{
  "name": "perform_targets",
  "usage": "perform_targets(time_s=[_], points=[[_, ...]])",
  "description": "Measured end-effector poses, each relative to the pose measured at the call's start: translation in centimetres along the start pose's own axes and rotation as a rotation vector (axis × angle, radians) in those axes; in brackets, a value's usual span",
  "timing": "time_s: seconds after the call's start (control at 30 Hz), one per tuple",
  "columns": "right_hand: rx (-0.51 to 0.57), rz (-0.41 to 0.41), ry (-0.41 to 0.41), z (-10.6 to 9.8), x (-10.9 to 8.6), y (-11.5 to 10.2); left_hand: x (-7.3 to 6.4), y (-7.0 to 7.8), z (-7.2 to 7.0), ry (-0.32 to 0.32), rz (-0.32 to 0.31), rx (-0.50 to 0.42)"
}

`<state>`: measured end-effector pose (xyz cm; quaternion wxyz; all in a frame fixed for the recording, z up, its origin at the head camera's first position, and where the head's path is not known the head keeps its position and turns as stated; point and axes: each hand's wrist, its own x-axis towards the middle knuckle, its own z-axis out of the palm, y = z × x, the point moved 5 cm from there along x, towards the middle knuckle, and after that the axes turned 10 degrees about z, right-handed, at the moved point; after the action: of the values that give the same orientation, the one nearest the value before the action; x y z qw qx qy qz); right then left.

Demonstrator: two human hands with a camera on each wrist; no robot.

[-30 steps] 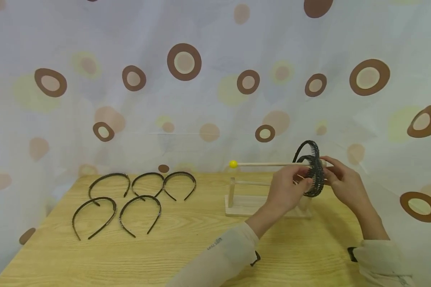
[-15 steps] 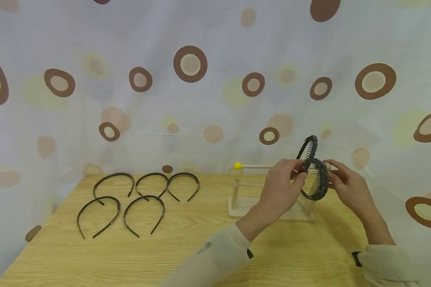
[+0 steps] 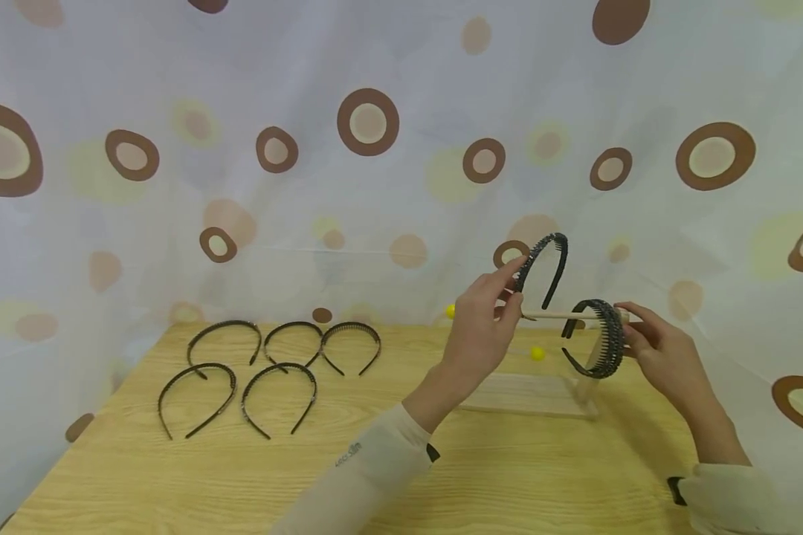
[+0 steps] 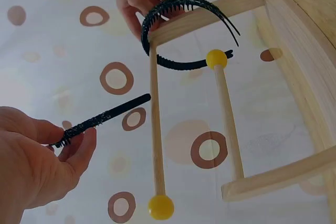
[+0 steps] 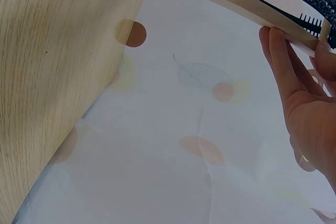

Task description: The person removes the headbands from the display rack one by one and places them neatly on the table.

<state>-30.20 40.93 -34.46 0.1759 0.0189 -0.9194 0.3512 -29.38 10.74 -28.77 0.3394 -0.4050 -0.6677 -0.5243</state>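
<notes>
My left hand [image 3: 478, 319] pinches a black toothed headband [image 3: 554, 256] between thumb and fingers, raised above the wooden rack [image 3: 529, 394]. In the left wrist view that headband [image 4: 94, 123] lies apart from the upper rod [image 4: 157, 129], which ends in a yellow ball [image 4: 160, 207]. More black headbands [image 3: 612, 342] hang together on the same rod, close against the rack's upright at its right end. At the top of this upright [image 5: 247, 6], my right hand [image 3: 662, 353] grips the wood, thumb and fingers on either side, right beside the hanging headbands.
Several black headbands lie on the left of the wooden table, among them a front one [image 3: 279, 365] and a back one [image 3: 378, 343]. The rack's lower rod [image 4: 228, 119] also carries a yellow ball [image 4: 216, 59]. A patterned curtain [image 3: 401, 193] hangs behind the table [image 3: 375, 483].
My left hand has drawn one headband away from the hanging bunch, leftward and up. The right hand stays at the upright. The rack has turned somewhat, bringing the lower rod's ball into view.
</notes>
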Motion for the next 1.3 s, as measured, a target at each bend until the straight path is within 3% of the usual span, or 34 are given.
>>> perform_targets(time_s=[0.43,0.83,0.93,1.1,1.3], points=[[0.02,0.006,-0.03,-0.2,0.2,0.6,-0.5,-2.3,-5.2,0.064,-0.047,-0.063],[0.044,0.013,-0.04,0.0,0.4,0.6,-1.9,-3.8,-12.1,0.135,-0.179,-0.089],[0.053,0.014,-0.043,0.2,0.4,0.5,-2.3,-3.3,-14.2,0.132,-0.203,-0.058],[0.044,0.016,-0.044,0.4,0.4,0.4,-2.9,-1.3,-17.9,0.103,-0.234,0.036],[0.036,0.034,-0.056,0.5,0.3,0.6,-5.8,-5.2,-21.0,0.039,-0.307,0.132]])
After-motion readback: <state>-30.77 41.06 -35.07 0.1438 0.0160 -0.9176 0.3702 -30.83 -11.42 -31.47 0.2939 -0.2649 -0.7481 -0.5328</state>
